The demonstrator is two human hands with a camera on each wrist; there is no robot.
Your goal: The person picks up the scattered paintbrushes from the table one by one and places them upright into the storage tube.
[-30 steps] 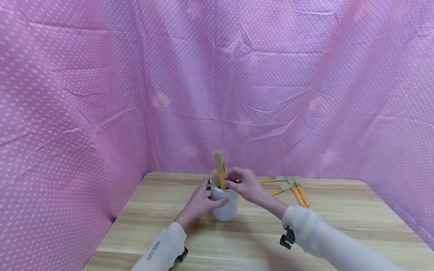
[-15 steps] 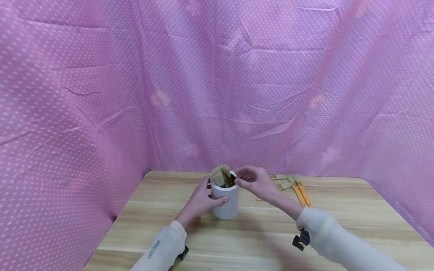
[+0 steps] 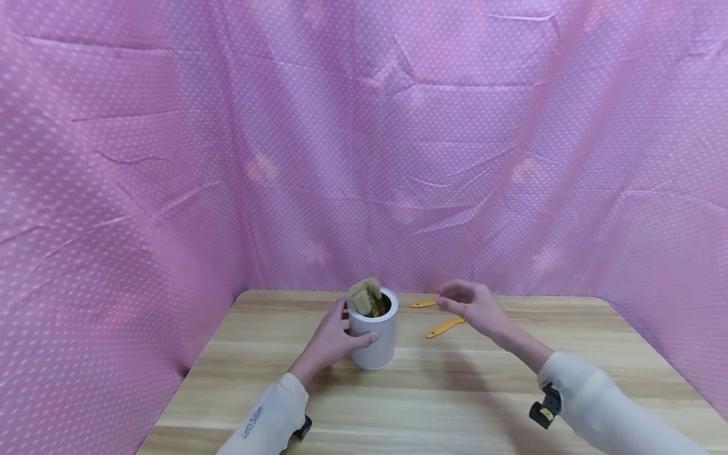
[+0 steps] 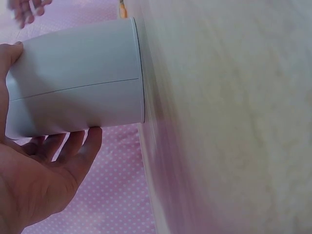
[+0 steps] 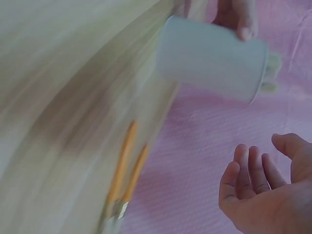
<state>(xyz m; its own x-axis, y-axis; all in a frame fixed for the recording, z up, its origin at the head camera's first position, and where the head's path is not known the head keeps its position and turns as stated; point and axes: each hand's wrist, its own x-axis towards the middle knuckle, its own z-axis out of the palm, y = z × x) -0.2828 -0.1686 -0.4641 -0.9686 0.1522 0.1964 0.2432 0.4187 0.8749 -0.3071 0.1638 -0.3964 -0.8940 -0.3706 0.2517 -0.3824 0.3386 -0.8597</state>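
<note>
A white cylindrical cup (image 3: 374, 338) stands upright on the wooden table (image 3: 432, 392), with several brushes (image 3: 366, 295) in it, bristles up. My left hand (image 3: 334, 336) grips the cup's left side, thumb in front and fingers behind. In the left wrist view the left hand (image 4: 46, 178) wraps the cup (image 4: 75, 80). My right hand (image 3: 469, 303) hovers open to the right of the cup, holding nothing, above loose orange-handled brushes (image 3: 445, 327). The right wrist view shows the right hand (image 5: 265, 192) with relaxed fingers, the cup (image 5: 212, 58) and two orange handles (image 5: 126, 165).
Pink dotted cloth (image 3: 364, 139) hangs close behind and along both sides of the table. Another orange brush handle (image 3: 423, 303) lies near the far edge, partly hidden by my right hand. Bare wood lies in front of the cup.
My right hand has let go of the brush, which now sits down in the cup, and has moved right, away from the cup. The left hand keeps its hold.
</note>
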